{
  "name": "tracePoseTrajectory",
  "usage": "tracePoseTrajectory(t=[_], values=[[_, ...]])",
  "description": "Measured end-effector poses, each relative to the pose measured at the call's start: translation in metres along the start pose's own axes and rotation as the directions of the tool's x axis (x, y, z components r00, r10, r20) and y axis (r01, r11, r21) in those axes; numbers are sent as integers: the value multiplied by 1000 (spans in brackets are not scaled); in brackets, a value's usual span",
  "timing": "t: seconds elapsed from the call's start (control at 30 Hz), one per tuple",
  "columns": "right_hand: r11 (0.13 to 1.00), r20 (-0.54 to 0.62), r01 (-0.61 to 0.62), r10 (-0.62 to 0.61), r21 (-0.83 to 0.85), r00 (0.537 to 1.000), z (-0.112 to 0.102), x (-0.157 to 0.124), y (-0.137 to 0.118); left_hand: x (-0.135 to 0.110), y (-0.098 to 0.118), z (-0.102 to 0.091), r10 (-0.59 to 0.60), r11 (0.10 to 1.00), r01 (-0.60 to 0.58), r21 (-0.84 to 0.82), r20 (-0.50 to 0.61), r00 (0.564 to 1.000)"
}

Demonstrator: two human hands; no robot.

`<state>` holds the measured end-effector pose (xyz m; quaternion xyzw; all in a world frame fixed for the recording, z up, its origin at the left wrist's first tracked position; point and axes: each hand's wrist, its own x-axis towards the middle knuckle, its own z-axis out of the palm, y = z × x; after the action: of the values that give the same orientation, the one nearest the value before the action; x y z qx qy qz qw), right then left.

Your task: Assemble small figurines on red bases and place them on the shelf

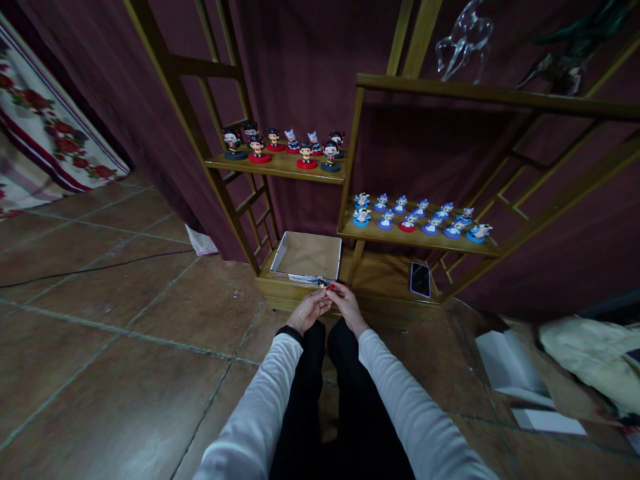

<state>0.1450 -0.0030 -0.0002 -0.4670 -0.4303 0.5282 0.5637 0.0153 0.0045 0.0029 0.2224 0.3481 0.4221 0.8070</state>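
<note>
Between my two hands, just in front of the shelf unit, is a small figurine (323, 284) with dark hair and a red part. My left hand (311, 309) is closed around its lower side, a black band at the wrist. Pinching at the red part is my right hand (346, 303). Fingers hide most of the figurine. Directly behind it, on the bottom shelf, sits an open shallow cardboard box (307, 250). Dark-haired figurines (330, 155) on red and dark bases stand on the upper left shelf, along with two pale-haired ones.
Two rows of blue and purple figurines (431, 223) stand on the right shelf (470, 245). A phone (420, 279) lies on the bottom shelf. A glass horse (466, 40) is up high. White packaging (515, 367) lies on the floor at right; a cable (100, 269) runs at left.
</note>
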Motion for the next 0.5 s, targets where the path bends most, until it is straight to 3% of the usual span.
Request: tracePoseTrajectory(t=[0.5], values=[[997, -53, -77, 78, 19, 996, -10, 6, 12, 3, 1, 2, -53, 998, 53, -13, -5, 999]])
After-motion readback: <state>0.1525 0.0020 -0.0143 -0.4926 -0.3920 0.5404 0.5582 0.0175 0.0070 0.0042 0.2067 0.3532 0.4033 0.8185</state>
